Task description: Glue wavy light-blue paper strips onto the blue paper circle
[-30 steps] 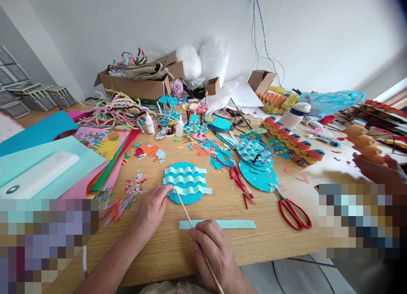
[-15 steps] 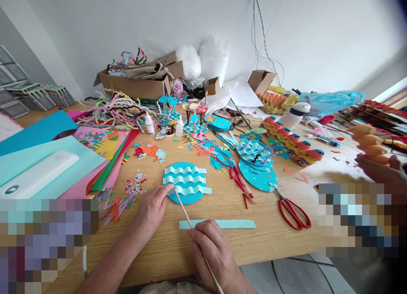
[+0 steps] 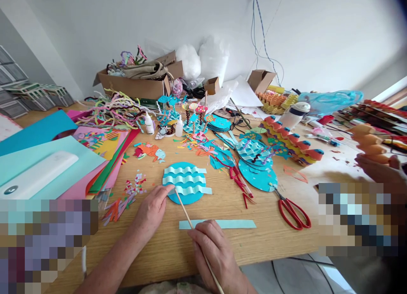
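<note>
On the table lies a blue paper disc (image 3: 184, 198) with three wavy pale-blue paper strips (image 3: 187, 179) across it. My left hand (image 3: 154, 203) has its fingers pressed together on the left end of the lowest strip, at the disc's edge. A thin wooden stick (image 3: 185, 211) is gripped in my right hand (image 3: 211, 247), its tip touching that strip near my left fingertips. Just beyond my right hand lies a flat pale-blue paper strip (image 3: 233, 224), partly covered by the fingers.
Red-handled scissors (image 3: 294, 213) lie at right beside more blue discs (image 3: 259, 175). Paper scraps (image 3: 130, 192) and coloured sheets (image 3: 92, 116) are at left. Glue bottles (image 3: 149, 123) stand behind. At far right another person's hand (image 3: 381, 169) holds an orange egg-carton piece (image 3: 365, 137).
</note>
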A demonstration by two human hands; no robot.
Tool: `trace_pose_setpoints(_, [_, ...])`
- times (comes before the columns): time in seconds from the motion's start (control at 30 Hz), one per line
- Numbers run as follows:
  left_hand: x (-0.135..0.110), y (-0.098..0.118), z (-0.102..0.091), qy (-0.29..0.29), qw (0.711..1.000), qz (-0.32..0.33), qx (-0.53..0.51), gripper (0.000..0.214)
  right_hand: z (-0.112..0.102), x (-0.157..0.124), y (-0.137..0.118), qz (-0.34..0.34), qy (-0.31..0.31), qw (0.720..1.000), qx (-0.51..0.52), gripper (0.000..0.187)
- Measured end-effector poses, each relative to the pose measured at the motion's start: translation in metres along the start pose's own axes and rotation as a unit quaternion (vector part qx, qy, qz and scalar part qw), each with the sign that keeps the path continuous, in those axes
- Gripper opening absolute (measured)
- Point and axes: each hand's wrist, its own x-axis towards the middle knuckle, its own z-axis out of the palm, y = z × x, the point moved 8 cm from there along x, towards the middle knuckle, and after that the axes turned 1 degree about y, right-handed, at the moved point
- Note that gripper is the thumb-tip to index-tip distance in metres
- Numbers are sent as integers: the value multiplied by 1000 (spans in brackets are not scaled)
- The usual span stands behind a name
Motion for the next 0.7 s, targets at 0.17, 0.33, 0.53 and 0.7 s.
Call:
trace_pose_setpoints(0.17, [0, -3, 1, -9, 1000, -11, -2, 40, -3, -1, -1, 1, 9, 1000, 1, 36])
trace_pose_setpoints(0.33, [-1, 1, 0, 4, 1000, -4, -3, 41, -2, 0, 0, 3, 10, 1000, 0, 36])
trace_pose_setpoints(0.53, [-1, 2, 1, -5, 1000, 6, -4, 41, -2, 0, -1, 1, 6, 1000, -9, 33])
trace_pose_setpoints(0.7, [-1, 1, 1, -4, 1000, 20, -9, 39, -3, 0, -3, -9, 5, 1000, -1, 34])
